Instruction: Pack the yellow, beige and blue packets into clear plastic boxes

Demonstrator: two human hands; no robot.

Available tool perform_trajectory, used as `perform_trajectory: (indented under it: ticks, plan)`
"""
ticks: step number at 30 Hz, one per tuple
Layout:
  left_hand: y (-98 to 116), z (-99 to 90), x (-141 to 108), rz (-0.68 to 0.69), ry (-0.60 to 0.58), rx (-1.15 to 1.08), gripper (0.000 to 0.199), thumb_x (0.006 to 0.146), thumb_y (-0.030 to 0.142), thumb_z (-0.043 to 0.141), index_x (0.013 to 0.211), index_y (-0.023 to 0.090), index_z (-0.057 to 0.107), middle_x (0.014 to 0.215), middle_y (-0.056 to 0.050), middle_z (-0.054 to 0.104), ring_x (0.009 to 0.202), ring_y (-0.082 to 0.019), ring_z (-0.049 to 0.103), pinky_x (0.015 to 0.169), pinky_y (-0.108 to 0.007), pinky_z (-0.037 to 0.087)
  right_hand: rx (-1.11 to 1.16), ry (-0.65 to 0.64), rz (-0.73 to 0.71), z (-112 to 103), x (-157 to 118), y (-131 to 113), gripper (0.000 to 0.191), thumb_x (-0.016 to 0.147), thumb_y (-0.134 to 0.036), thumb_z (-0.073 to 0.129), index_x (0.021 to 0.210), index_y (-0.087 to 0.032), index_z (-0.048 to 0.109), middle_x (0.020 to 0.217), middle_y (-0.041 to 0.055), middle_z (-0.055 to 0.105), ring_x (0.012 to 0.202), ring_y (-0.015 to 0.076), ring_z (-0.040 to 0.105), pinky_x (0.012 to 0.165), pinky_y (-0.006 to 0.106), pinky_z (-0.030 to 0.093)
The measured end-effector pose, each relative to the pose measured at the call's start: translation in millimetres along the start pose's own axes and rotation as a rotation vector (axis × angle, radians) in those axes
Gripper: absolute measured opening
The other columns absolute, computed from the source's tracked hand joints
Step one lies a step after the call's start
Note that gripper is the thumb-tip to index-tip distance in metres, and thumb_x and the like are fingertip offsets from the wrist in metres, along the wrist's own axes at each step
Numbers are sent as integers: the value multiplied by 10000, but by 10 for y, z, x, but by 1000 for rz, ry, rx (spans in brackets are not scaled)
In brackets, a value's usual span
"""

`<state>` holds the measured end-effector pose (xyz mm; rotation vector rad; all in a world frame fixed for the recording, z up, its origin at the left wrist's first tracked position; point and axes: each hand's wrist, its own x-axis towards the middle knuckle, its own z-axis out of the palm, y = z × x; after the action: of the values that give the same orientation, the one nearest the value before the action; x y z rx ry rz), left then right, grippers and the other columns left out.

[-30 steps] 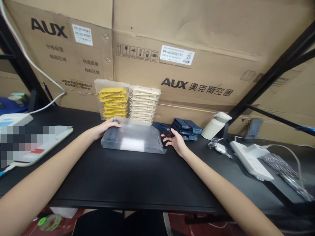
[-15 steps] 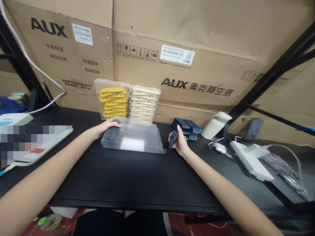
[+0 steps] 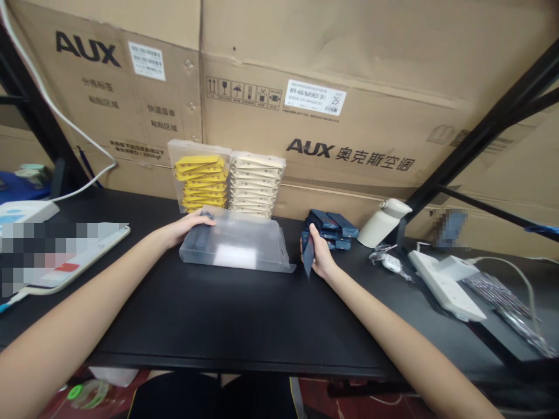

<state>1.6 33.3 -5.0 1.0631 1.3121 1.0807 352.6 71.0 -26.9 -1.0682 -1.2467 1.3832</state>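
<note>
A clear plastic box (image 3: 244, 241) lies on its side on the black table, its open end toward the right. My left hand (image 3: 192, 224) grips its left end, thumb on top; a dark blue packet (image 3: 201, 235) shows through the plastic there. In my right hand (image 3: 321, 250), just right of the box's open end, is a dark blue packet (image 3: 308, 256), held upright and tilted. Behind that hand several more dark blue packets (image 3: 336, 224) are piled. Two upright clear boxes stand at the back, one with yellow packets (image 3: 203, 180), the other with cream packets (image 3: 255, 183).
A white bottle (image 3: 382, 224) stands right of the pile, near a small wrapped white item (image 3: 391, 263). Farther right lies a power strip (image 3: 449, 288) with a cable. At left is a tablet (image 3: 87, 256). Large cartons (image 3: 349, 52) wall off the table's back.
My right hand has turned the dark blue packet so more of its face shows, slightly farther from the box's opening. My left hand and the box have stayed in place.
</note>
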Motion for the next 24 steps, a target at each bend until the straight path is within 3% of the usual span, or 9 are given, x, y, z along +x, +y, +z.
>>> perform_trajectory:
  ticks: [5, 9, 12, 15, 24]
  plan:
    - [27, 33, -20, -9, 11, 1, 448, 568, 308, 811, 952, 233, 592, 809, 22, 676, 657, -170, 667, 565, -252, 539, 102, 62, -18, 45, -30, -15, 532, 526, -586, 836, 568, -190, 482, 406, -90, 415, 290, 17, 266, 242, 178, 155]
    - [37, 40, -34, 0, 18, 19, 449, 561, 315, 802, 947, 226, 590, 811, 31, 671, 654, -167, 666, 563, -248, 533, 146, 108, -36, 50, -11, -22, 513, 487, -515, 873, 588, -188, 491, 432, -97, 438, 322, 22, 330, 275, 169, 248]
    - [35, 34, -40, 6, 13, 24, 449, 560, 318, 798, 944, 220, 587, 808, 30, 677, 652, -168, 667, 567, -251, 531, 173, 161, -49, 40, 11, -13, 476, 471, -456, 889, 650, -187, 540, 511, -75, 538, 398, 52, 463, 362, 175, 395]
    - [25, 26, -34, 1, 14, 8, 455, 559, 312, 799, 948, 220, 582, 800, 27, 683, 642, -171, 669, 557, -253, 529, 173, 211, -60, 24, 27, 8, 454, 487, -446, 877, 701, -189, 569, 568, -53, 592, 468, 89, 546, 432, 201, 470]
    - [39, 40, -48, -18, 13, -9, 454, 563, 301, 801, 948, 226, 572, 785, 28, 680, 623, -164, 661, 542, -246, 529, 77, 318, -139, -3, 55, 66, 524, 499, -488, 861, 788, -194, 539, 525, -75, 577, 388, 90, 513, 364, 212, 465]
